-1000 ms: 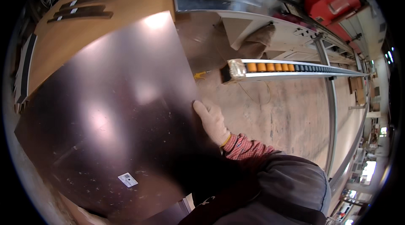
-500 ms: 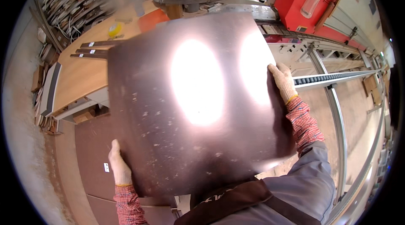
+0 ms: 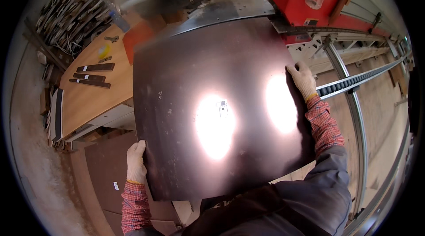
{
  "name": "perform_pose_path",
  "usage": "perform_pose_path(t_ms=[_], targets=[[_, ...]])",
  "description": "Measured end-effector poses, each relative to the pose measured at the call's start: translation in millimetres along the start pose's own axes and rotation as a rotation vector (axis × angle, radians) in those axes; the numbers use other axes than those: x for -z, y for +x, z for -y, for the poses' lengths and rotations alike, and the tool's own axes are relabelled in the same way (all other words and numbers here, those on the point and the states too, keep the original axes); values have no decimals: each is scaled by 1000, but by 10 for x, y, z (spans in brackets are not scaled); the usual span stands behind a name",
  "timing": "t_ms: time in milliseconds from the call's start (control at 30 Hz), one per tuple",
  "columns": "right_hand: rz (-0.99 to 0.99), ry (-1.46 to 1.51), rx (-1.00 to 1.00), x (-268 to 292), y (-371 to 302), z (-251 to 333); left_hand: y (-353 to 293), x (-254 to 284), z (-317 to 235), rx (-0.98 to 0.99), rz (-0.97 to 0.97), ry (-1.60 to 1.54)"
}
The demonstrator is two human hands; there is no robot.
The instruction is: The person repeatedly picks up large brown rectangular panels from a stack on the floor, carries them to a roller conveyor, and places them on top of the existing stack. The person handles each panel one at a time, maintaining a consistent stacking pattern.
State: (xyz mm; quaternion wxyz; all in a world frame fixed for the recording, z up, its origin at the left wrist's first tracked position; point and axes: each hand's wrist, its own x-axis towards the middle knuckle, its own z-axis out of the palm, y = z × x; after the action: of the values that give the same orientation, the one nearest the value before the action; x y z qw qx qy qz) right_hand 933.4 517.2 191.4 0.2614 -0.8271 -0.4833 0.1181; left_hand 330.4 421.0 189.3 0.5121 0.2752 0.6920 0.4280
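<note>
A large, glossy dark brown panel (image 3: 186, 68) is held out in front of me, bright light glaring off its face. A small label (image 3: 223, 108) sticks to its middle. My left hand (image 3: 136, 161), in a cream knit glove, grips the panel's left edge near its close corner. On the opposite side, my gloved right hand (image 3: 303, 79) is closed round the right edge, farther up. The fingertips under the panel are hidden. At its far side the panel lies at or just over a grey metal machine bed (image 3: 230, 9); whether they touch, I cannot tell.
Left of the panel, a wooden-topped table (image 3: 106, 95) carries dark strips (image 3: 92, 77), a yellow tape roll (image 3: 104, 51) and a spray bottle (image 3: 118, 20). Below it lies another brown panel (image 3: 104, 158). A red machine housing (image 3: 292, 1) and a metal rail (image 3: 349, 86) stand right.
The panel has turned slightly and its label has come into sight. My left hand has moved up and right along the panel's left edge. My right hand still grips the right edge.
</note>
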Motion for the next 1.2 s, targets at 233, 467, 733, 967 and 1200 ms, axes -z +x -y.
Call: perform_pose_path(t_ms=[233,467,733,967,1200], targets=[[-18,202,203,369,-1422,606,87,-50,67,60,-1,-96],[110,483,820,-225,-3274,986,170,-140,12,15,104,-72],[-244,439,885,-624,-3414,953,169,-163,-58,34,225,-89],[-245,418,856,-586,-3408,873,924,-418,-451,48,396,-125],[-158,399,776,-306,-3186,566,1144,-1196,-652,44,301,-82]])
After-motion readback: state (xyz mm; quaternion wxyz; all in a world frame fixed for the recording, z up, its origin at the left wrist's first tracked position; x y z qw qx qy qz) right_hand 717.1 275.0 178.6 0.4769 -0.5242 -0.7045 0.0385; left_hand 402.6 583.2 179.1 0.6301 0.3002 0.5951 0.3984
